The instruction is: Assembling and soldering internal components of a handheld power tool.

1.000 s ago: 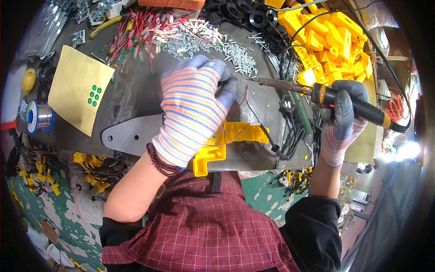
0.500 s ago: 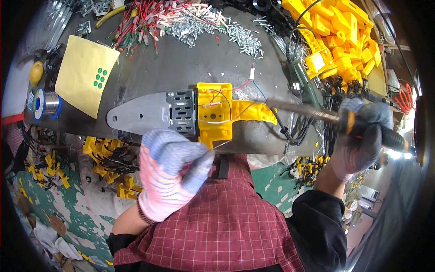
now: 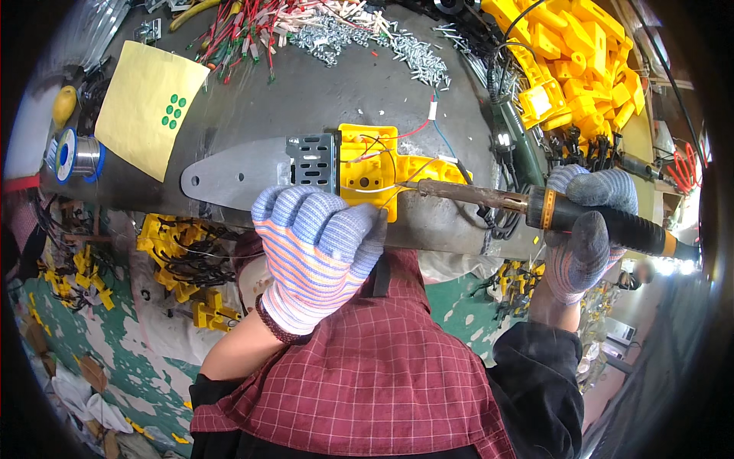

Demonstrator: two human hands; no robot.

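My right hand (image 3: 585,229) is wrapped round the black handle of a soldering iron (image 3: 478,195). Its tip points left, at wires over a yellow plastic housing (image 3: 367,138). My left hand (image 3: 317,245) is closed in a pinch at the housing's near edge. A thin silvery solder wire (image 3: 390,202) sticks up from its fingertips toward the iron's tip. Red, blue and dark wires lie in and across the housing, some joined to a small white connector (image 3: 433,111). Against the housing's left side sits a slotted metal plate (image 3: 312,161) with a grey rounded blade-shaped piece (image 3: 229,182).
A solder spool (image 3: 79,157) and a yellow paper sheet (image 3: 149,111) with green dots lie left. Screws (image 3: 417,57) and red-wired parts (image 3: 241,42) are heaped at the back. Yellow housings (image 3: 589,69) pile up at far right. Black cables (image 3: 501,222) lie near the iron.
The soldering iron has swung left and down, so its tip now reaches the wires over the housing. My left hand has moved up and right, closer to the housing, with the solder wire.
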